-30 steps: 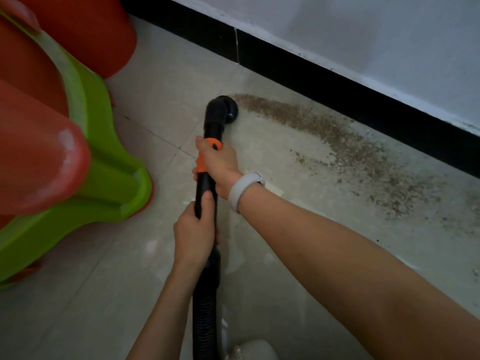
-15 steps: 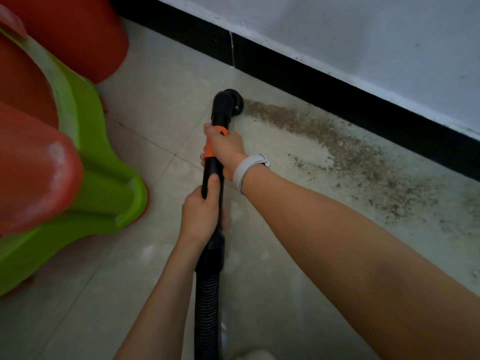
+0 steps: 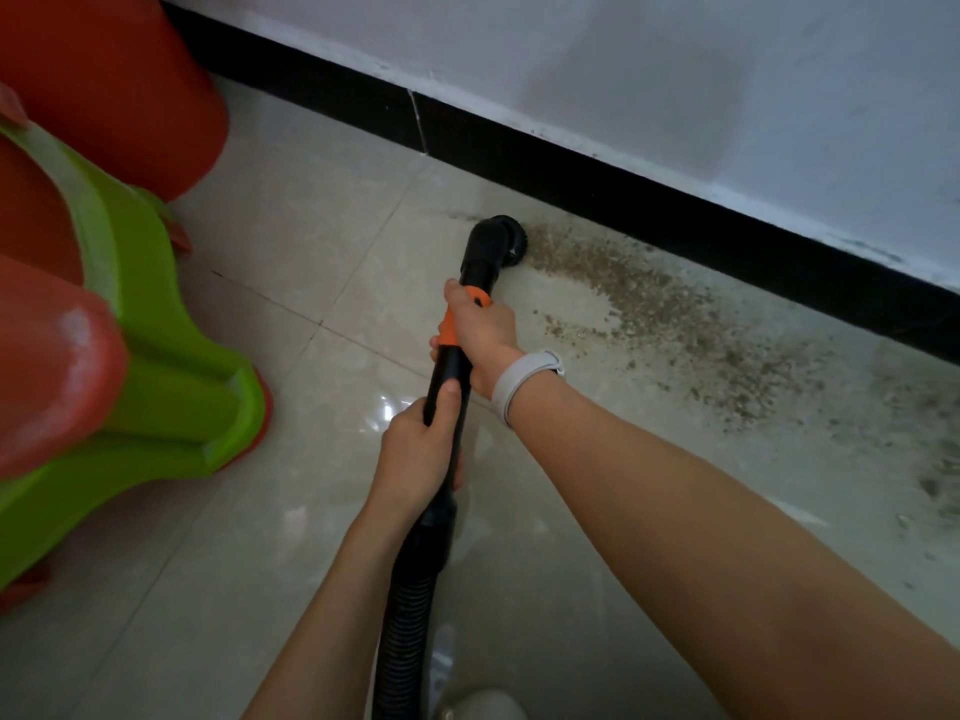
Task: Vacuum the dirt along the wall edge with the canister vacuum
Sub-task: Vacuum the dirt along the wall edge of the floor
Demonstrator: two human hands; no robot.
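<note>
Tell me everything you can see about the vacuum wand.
The vacuum wand is a black, plastic-looking tube with an orange collar, running from a ribbed black hose up to an angled round nozzle. The nozzle sits on the floor beside the black baseboard, at the left end of the dirt. The right hand grips the collar; the left hand grips lower down.

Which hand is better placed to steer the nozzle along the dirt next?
Probably the right hand: it grips the wand nearest the brush nozzle, on the side where the dirt trails off. The left hand holds farther back.
</note>
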